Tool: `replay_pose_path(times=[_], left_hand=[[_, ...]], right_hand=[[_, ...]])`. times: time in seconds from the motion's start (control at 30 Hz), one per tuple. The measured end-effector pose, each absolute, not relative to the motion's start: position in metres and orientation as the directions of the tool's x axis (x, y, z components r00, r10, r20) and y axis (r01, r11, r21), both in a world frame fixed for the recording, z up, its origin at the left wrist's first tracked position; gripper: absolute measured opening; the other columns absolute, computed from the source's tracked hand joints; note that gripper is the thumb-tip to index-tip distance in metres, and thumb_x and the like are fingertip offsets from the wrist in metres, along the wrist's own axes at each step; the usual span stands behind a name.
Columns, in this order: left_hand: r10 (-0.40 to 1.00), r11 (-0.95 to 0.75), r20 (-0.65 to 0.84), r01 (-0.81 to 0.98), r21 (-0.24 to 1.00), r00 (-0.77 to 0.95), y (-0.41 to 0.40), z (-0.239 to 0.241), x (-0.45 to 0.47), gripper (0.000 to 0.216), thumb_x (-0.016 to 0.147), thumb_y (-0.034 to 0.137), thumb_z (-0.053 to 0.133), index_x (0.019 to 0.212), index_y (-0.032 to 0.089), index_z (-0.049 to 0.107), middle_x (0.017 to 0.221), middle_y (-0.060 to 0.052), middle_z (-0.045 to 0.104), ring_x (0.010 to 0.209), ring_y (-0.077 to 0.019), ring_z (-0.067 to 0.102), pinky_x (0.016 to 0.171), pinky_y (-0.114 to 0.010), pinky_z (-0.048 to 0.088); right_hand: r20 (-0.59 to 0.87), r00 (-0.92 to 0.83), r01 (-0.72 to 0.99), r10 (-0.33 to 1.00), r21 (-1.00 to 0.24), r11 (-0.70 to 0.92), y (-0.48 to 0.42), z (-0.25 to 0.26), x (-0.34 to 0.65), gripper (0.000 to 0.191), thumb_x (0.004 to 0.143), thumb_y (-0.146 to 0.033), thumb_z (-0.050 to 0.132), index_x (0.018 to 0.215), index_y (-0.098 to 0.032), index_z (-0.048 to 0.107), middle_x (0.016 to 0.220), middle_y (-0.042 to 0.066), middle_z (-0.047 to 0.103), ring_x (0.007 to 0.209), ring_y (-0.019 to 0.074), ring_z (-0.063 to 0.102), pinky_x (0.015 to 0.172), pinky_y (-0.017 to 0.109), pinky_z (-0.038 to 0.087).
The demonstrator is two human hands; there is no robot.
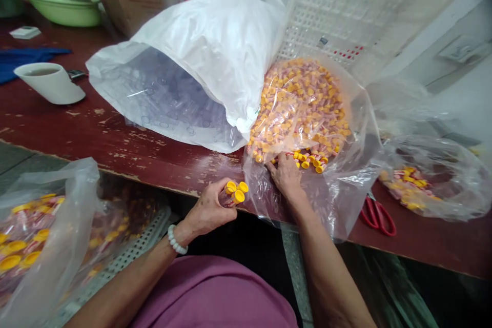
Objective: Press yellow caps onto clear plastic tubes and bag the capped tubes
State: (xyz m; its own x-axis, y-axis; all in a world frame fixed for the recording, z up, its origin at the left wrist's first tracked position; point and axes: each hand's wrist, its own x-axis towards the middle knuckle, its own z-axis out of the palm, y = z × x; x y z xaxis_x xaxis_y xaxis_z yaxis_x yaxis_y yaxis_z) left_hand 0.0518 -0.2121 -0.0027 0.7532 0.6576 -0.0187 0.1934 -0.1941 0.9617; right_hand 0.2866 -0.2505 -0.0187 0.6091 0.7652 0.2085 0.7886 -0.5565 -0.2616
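Note:
My left hand [209, 207], with a white bead bracelet [177, 240] at the wrist, is closed around three clear tubes with yellow caps [239, 196]. They stick up just off the table's front edge. To the right, my right hand [287, 175] reaches into the mouth of a clear plastic bag [349, 189]. Its thumb is apart from the fingers, and the fingertips touch small yellow-capped pieces with red-and-white bodies [305, 164]. Part of the fingertips is hidden among them. A large white bag [230, 36] of clear empty tubes [180, 105] lies open behind my left hand.
Red-handled scissors [378, 218] lie right of the clear bag, near a smaller bag [457, 184] of capped pieces. At lower left, a bag of filled tubes [23, 246] sits by a white crate [115, 261]. A white cup [49, 84] stands on the worn red table [111, 133].

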Motion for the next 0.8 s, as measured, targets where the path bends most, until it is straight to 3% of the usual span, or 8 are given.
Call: replay_pose_path(times=[0.17, 0.37, 0.47, 0.57, 0.63, 0.7, 0.8], left_hand=[[0.648, -0.296, 0.027, 0.219, 0.930, 0.761, -0.209, 0.001, 0.052, 0.028, 0.059, 0.006, 0.051, 0.086, 0.014, 0.055, 0.073, 0.003, 0.052, 0.064, -0.0093, 0.045, 0.057, -0.021, 0.034], [0.649, -0.336, 0.052, 0.224, 0.915, 0.759, -0.210, -0.002, 0.053, 0.028, 0.058, 0.007, 0.051, 0.085, 0.014, 0.056, 0.075, 0.002, 0.056, 0.066, -0.0105, 0.049, 0.058, -0.022, 0.034], [0.650, -0.366, 0.047, 0.258, 0.894, 0.759, -0.210, -0.002, 0.054, 0.030, 0.058, 0.007, 0.051, 0.087, 0.015, 0.056, 0.074, 0.003, 0.057, 0.064, -0.0106, 0.049, 0.058, -0.022, 0.033], [0.650, -0.417, 0.027, 0.327, 0.848, 0.759, -0.210, 0.001, 0.055, 0.026, 0.058, 0.008, 0.052, 0.082, 0.016, 0.055, 0.069, 0.004, 0.054, 0.061, -0.0103, 0.046, 0.056, -0.023, 0.030], [0.644, -0.455, 0.013, 0.370, 0.810, 0.765, -0.211, 0.003, 0.056, 0.023, 0.057, 0.009, 0.052, 0.079, 0.018, 0.053, 0.066, 0.005, 0.052, 0.059, -0.0103, 0.044, 0.055, -0.023, 0.028], [0.627, -0.486, -0.005, 0.396, 0.779, 0.779, -0.213, 0.005, 0.058, 0.022, 0.058, 0.009, 0.052, 0.078, 0.019, 0.053, 0.066, 0.004, 0.053, 0.057, -0.0107, 0.043, 0.055, -0.024, 0.027], [0.590, -0.543, -0.015, 0.411, 0.733, 0.807, -0.217, 0.007, 0.061, 0.019, 0.062, 0.011, 0.052, 0.079, 0.019, 0.052, 0.068, 0.002, 0.055, 0.059, -0.0127, 0.047, 0.056, -0.025, 0.028]], right_hand=[[0.207, 0.595, 0.800, 0.777, -0.250, -0.546, -0.266, -0.019, 0.294, 0.020, 0.086, -0.028, 0.049, 0.096, -0.014, 0.058, 0.095, 0.014, 0.062, 0.088, 0.0248, 0.057, 0.073, 0.034, 0.041], [0.279, 0.577, 0.811, 0.768, -0.308, -0.497, -0.276, -0.028, 0.304, 0.023, 0.085, -0.018, 0.042, 0.099, -0.015, 0.061, 0.099, 0.013, 0.064, 0.094, 0.0231, 0.057, 0.082, 0.034, 0.041], [0.335, 0.629, 0.773, 0.701, -0.363, -0.520, -0.286, -0.020, 0.302, 0.024, 0.085, -0.021, 0.042, 0.099, -0.013, 0.060, 0.096, 0.013, 0.065, 0.089, 0.0228, 0.059, 0.081, 0.035, 0.043], [0.312, 0.679, 0.676, 0.664, -0.619, -0.400, -0.307, 0.003, 0.277, 0.023, 0.086, -0.034, 0.047, 0.095, -0.016, 0.059, 0.087, 0.008, 0.065, 0.077, 0.0190, 0.060, 0.073, 0.032, 0.046], [0.178, 0.602, 0.505, 0.778, -0.840, -0.199, -0.321, 0.023, 0.250, 0.022, 0.084, -0.039, 0.054, 0.091, -0.019, 0.059, 0.082, 0.003, 0.064, 0.072, 0.0155, 0.059, 0.066, 0.027, 0.046], [0.049, 0.429, 0.354, 0.902, -0.928, -0.118, -0.330, 0.040, 0.224, 0.020, 0.083, -0.037, 0.057, 0.090, -0.019, 0.061, 0.081, 0.002, 0.065, 0.071, 0.0136, 0.059, 0.063, 0.025, 0.046], [-0.058, 0.229, 0.324, 0.972, -0.937, -0.132, -0.334, 0.051, 0.200, 0.015, 0.085, -0.031, 0.055, 0.091, -0.020, 0.063, 0.078, 0.000, 0.065, 0.069, 0.0121, 0.058, 0.063, 0.024, 0.046]])
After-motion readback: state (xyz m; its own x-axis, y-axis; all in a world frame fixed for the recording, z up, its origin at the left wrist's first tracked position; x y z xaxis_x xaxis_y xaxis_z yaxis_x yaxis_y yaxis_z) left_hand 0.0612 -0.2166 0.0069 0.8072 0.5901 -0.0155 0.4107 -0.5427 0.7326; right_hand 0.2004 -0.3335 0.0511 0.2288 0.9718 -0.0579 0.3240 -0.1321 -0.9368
